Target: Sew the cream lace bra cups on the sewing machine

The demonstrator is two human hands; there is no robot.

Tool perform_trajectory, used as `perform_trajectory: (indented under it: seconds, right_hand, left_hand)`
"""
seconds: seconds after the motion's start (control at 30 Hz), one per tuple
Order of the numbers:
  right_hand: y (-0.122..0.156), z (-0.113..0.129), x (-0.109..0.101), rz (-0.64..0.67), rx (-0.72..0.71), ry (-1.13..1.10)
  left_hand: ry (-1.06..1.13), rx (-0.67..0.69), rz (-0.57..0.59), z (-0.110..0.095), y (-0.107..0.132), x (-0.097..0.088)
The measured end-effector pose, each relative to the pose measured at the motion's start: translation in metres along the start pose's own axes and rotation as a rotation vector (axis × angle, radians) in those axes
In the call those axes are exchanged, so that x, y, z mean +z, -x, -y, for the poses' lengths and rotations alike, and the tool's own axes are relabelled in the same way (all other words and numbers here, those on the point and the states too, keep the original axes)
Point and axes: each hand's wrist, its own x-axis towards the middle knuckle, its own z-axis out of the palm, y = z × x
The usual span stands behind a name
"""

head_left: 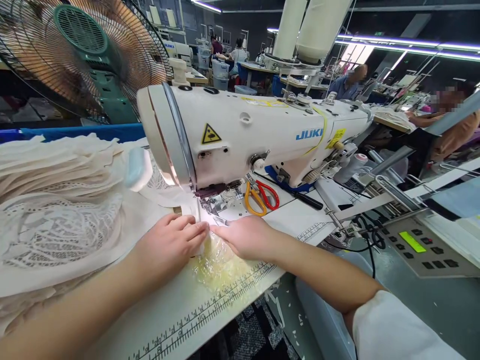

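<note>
My left hand (pixel 173 242) lies on cream fabric (pixel 123 225) just left of the presser foot (pixel 210 207) of a white JUKI sewing machine (pixel 262 135), fingers together and pressed flat on the cloth. My right hand (pixel 245 235) rests beside it, fingers stretched toward the needle area, touching the fabric edge. The two hands' fingertips nearly meet in front of the foot. A patch of crinkled clear tape or film (pixel 219 265) lies on the table under both hands.
A stack of cream lace pieces (pixel 56 170) fills the left of the table. Yellow and red scissors (pixel 260 197) lie behind the needle. A fan (pixel 86 55) stands at the back left, thread cones (pixel 311 27) above, a control panel (pixel 423 247) at right. Other people work farther back.
</note>
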Motion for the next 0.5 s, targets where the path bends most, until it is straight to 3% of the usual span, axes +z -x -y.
perform_trajectory:
  seconds: [0.13,0.37,0.5]
  right_hand:
    - [-0.005,0.004,-0.005,0.026,0.043,0.005]
    - [-0.019,0.016,-0.013,0.087,0.089,0.022]
    - [-0.022,0.024,-0.02,0.125,0.151,-0.02]
  left_hand:
    - [-0.007,-0.023,0.101,0.009,0.002,0.001]
    - [-0.029,-0.058,0.102,0.027,0.011,0.022]
    - [0.013,-0.08,0.182,0.034,0.004,0.014]
